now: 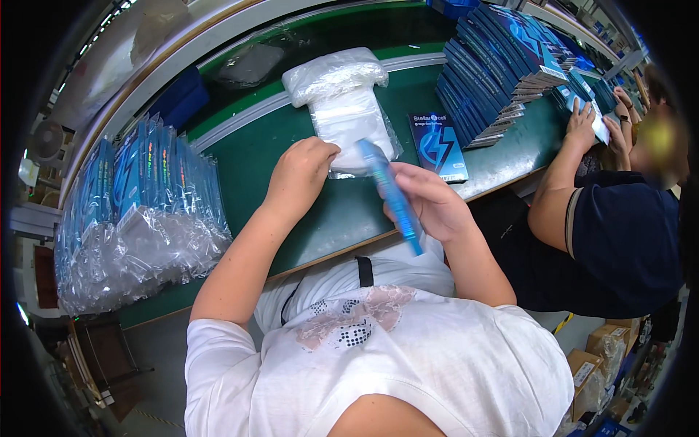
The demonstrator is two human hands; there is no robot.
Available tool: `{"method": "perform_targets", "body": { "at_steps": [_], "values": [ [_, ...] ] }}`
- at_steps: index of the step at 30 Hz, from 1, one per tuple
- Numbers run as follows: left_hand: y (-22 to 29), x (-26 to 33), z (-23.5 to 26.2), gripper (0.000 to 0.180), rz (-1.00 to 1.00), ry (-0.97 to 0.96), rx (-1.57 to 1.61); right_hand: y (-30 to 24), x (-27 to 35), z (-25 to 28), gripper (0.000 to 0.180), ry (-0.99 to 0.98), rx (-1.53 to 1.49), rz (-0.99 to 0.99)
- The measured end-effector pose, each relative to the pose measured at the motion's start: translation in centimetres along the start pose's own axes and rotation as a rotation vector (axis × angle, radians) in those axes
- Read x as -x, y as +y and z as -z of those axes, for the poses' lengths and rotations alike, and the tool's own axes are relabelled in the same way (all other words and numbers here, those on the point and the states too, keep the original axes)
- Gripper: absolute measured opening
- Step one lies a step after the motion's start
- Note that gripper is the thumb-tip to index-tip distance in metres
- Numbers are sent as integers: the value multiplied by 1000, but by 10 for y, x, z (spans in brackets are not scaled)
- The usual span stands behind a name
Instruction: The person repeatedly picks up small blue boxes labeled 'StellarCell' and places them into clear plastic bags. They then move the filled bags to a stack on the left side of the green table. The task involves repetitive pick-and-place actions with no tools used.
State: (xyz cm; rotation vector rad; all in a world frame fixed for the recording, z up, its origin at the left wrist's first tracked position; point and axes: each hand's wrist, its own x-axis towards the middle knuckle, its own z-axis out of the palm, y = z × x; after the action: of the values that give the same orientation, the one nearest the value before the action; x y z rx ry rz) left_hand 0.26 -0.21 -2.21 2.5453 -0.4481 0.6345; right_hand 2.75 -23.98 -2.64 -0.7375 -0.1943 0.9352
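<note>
A flat blue box, seen edge-on and slightly blurred, is gripped in my right hand in front of my body. My left hand has its fingers pinched together at the near left edge of a stack of clear plastic bags. The stack lies flat on the green worktable, its far end bunched into a thick roll. Another blue box with a lightning-bolt print lies face up just beyond my right hand.
Tall piles of blue boxes stand at the far right. Bagged blue boxes crowd the table's left end. A dark green belt runs along the back, with loose plastic on it. Close on my right, a co-worker handles boxes.
</note>
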Motion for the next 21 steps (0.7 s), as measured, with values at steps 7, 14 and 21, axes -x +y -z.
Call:
{"method": "perform_targets", "body": {
  "at_steps": [7, 14, 21],
  "values": [
    [4, -9, 8, 17, 337, -61, 387, 4, -17, -8, 62, -115, -82, -87],
    [-11, -4, 2, 18, 372, 0, 384, -7, -39, -6, 60, -41, 7, 34],
    [8, -14, 18, 13, 832, -66, 698, -14, -18, -10, 53, -76, 37, -92]
  ]
}}
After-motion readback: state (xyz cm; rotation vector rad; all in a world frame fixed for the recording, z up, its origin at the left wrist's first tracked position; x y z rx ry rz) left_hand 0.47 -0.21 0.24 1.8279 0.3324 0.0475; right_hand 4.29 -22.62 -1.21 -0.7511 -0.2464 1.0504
